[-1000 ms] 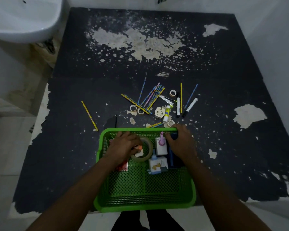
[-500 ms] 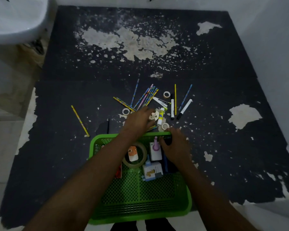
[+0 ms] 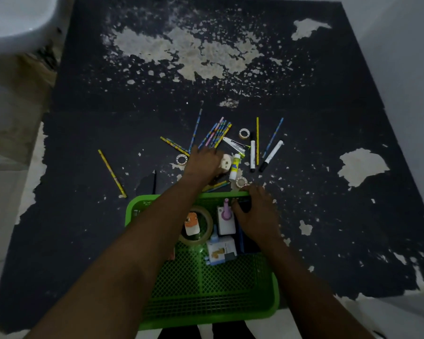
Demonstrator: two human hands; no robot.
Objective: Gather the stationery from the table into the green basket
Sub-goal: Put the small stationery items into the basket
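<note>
The green basket (image 3: 142, 201) stands at the table's near edge. It holds a big tape roll (image 3: 207, 232), an orange-and-white item (image 3: 191, 225), a white box with a purple piece (image 3: 225, 220) and a small boxed bottle (image 3: 220, 250). My left hand (image 3: 201, 163) reaches past the basket, palm down on the loose pile, beside a white round item (image 3: 226, 163). My right hand (image 3: 257, 214) grips the basket's far right rim. Behind lie striped pencils (image 3: 218, 133), a glue stick (image 3: 235, 167), two markers (image 3: 252, 155) and small tape rolls (image 3: 244, 133).
A yellow pencil (image 3: 112, 173) and a black one (image 3: 154, 182) lie apart, left of the pile. The dark tabletop (image 3: 328, 192) has peeling pale patches. A white sink (image 3: 10, 20) hangs at the far left; a wall runs along the right.
My left hand has left the basket's inside and moved forward onto the pile of pencils. My right hand has stayed on the basket's rim.
</note>
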